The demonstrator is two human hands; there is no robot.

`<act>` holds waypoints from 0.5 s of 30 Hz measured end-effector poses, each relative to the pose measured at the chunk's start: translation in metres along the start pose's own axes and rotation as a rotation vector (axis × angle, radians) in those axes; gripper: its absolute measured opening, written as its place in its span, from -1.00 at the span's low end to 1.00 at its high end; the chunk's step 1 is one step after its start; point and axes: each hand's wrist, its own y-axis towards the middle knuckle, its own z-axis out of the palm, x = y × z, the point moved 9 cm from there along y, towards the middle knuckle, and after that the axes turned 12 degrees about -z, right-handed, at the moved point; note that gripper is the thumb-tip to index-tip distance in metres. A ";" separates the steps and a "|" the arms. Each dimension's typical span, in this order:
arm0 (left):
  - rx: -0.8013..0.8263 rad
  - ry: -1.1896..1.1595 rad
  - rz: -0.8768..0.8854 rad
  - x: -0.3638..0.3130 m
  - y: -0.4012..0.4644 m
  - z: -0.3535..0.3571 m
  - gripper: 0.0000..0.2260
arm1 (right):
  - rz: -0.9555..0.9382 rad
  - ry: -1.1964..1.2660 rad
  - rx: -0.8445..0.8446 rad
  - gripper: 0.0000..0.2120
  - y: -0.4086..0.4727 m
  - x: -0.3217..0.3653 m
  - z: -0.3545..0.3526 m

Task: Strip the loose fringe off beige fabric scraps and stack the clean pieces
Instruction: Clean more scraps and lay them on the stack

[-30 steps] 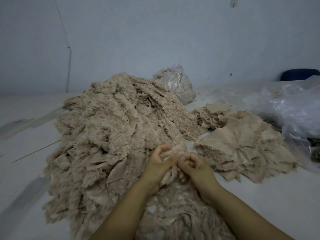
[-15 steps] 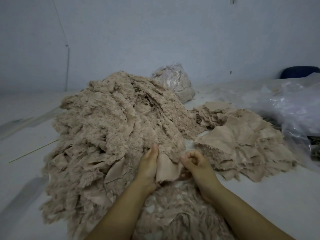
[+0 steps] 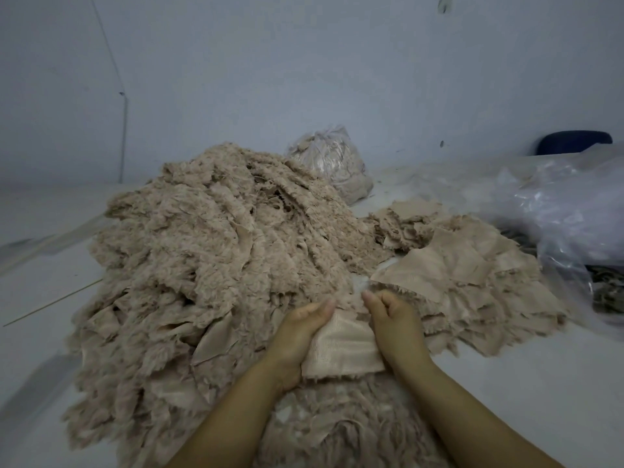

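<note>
From the head camera, the only view I have, I'm looking down at both of my hands working one scrap [image 3: 341,346] of beige fabric held between them, just in front of the big heap [image 3: 216,265] of fringed scraps that fills the middle of the tabletop [image 3: 506,393]. My left hand [image 3: 299,327] lies along the scrap's left edge with the thumb stretched up and over the cloth and the fingers tucked under it, so it pinches that side; my right hand [image 3: 393,320] is curled into a fist on the right edge, thumb on top, gripping the upper corner. Held this way the cloth is pulled flat between the two grips, which I judge is the point — a taut piece lets the loose fringe be found and pulled off along its border. A ragged line of threads shows along the scrap's lower edge, so I'd say this piece is not yet clean. More fluffy fringe [image 3: 337,434] lies under my forearms, close to me. To the right, near my right hand, sits the lower, flatter stack [image 3: 472,271] of smoother pieces — placed there, I think, so a finished piece can be dropped with a short reach. Beyond it lies a crumpled clear plastic bag [image 3: 557,211], and a smaller tied bag [image 3: 332,163] of beige material stands behind the heap against the wall.
</note>
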 end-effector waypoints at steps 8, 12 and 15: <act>-0.098 -0.376 0.004 -0.016 -0.003 -0.030 -0.53 | 0.000 -0.011 0.260 -0.52 -0.009 0.004 0.010; 0.021 -0.315 0.030 -0.016 -0.003 -0.014 -0.54 | 0.101 0.172 0.348 -0.37 -0.022 0.021 0.028; 0.064 -0.221 0.100 -0.015 -0.005 -0.001 -0.59 | 0.141 0.395 0.314 -0.46 -0.017 0.028 0.037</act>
